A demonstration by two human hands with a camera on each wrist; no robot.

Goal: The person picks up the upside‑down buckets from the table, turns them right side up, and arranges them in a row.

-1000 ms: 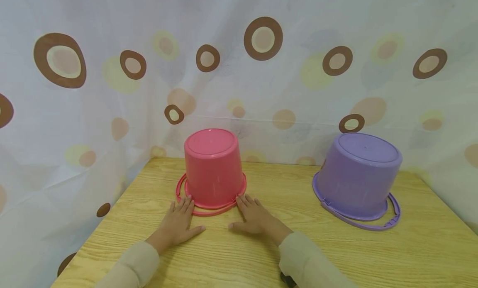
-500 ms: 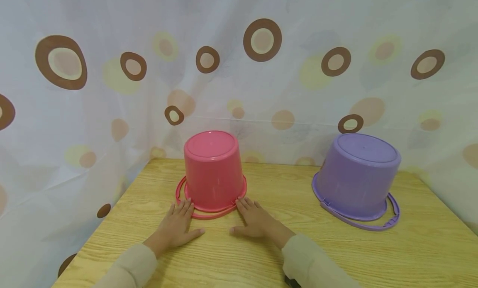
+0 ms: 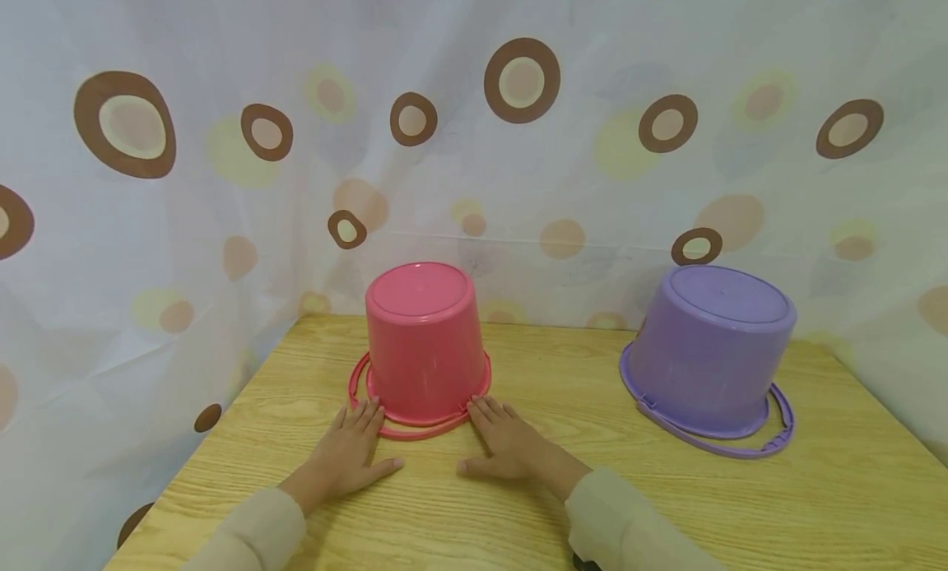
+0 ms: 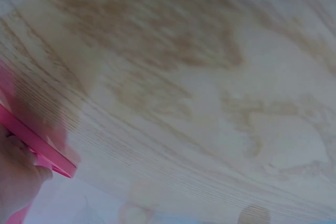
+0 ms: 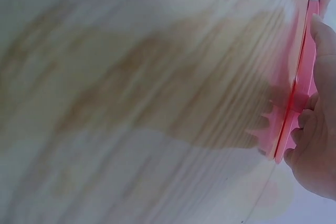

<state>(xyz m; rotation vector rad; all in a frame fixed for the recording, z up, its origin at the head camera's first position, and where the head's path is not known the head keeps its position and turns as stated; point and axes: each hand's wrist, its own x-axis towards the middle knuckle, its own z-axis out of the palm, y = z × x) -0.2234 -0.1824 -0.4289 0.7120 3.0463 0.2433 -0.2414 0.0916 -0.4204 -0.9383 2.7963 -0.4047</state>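
A pink bucket (image 3: pixel 425 349) stands upside down on the wooden table, its base facing up. Its pink handle (image 3: pixel 416 433) lies around the front and left of the rim. My left hand (image 3: pixel 346 452) reaches to the front left of the rim, fingers straight and fingertips right at it, thumb spread inward. On the front right, my right hand (image 3: pixel 505 443) mirrors this with straight fingers against the rim. The left wrist view shows the pink rim (image 4: pixel 37 142) beside part of a hand. In the right wrist view, fingers (image 5: pixel 310 129) lie along the pink edge (image 5: pixel 294 93).
A purple bucket (image 3: pixel 711 357), also upside down, stands at the right of the table (image 3: pixel 474 522), with its purple handle (image 3: pixel 718 447) lying in front. A curtain (image 3: pixel 444 184) with brown and yellow spots hangs behind and along the sides.
The pink bucket has slid slightly toward me, and both hands have drawn back with it, fingertips still at the rim. The purple bucket has stayed in place.
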